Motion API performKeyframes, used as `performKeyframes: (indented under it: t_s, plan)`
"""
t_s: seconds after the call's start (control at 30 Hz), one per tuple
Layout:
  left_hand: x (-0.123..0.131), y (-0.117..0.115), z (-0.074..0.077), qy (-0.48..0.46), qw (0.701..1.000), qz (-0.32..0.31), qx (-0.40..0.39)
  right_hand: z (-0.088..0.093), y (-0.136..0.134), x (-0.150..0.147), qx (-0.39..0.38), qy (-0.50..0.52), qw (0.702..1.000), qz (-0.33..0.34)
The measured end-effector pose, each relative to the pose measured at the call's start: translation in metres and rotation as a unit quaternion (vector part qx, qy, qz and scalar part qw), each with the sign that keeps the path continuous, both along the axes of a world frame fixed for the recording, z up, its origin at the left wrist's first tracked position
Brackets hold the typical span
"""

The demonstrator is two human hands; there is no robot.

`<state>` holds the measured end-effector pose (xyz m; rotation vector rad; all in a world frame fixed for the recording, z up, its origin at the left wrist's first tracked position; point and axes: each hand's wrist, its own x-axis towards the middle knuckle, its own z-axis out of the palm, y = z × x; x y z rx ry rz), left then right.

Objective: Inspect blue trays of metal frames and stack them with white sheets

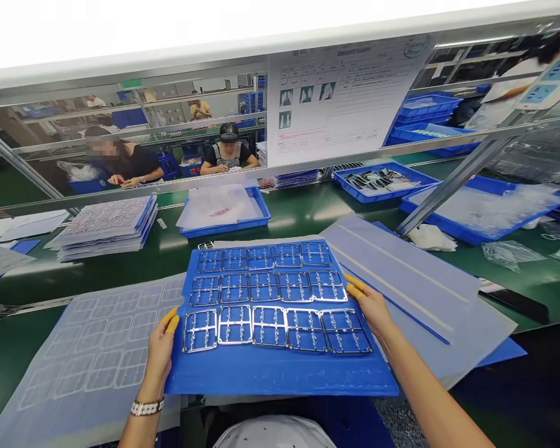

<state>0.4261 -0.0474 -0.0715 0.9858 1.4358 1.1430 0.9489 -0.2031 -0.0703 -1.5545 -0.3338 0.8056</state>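
A blue sheet is held up in front of me, carrying several shiny metal frames in three rows. My left hand, with yellow finger covers, grips its left edge. On the right edge, my right hand holds it too, also with yellow on the fingers. To the left lies a translucent sheet with similar frame outlines showing through. Translucent sheets with pale strips lie to the right, over another blue sheet.
Behind are a paper stack, a blue tray with white sheets, a tray of dark parts and a tray of clear bags. A phone lies at right. A metal rack post rises there. People sit beyond.
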Motion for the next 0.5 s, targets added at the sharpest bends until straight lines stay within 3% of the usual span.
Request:
performKeyframes:
  t_s: [0.27, 0.5]
  plan:
    - [0.046, 0.023, -0.018, 0.045, 0.999, -0.001, 0.023, -0.010, 0.036, 0.040, -0.021, -0.033, 0.999, -0.006]
    - [0.064, 0.036, -0.025, 0.069, 0.997, -0.007, 0.037, -0.017, 0.048, 0.056, -0.026, -0.058, 0.998, -0.018]
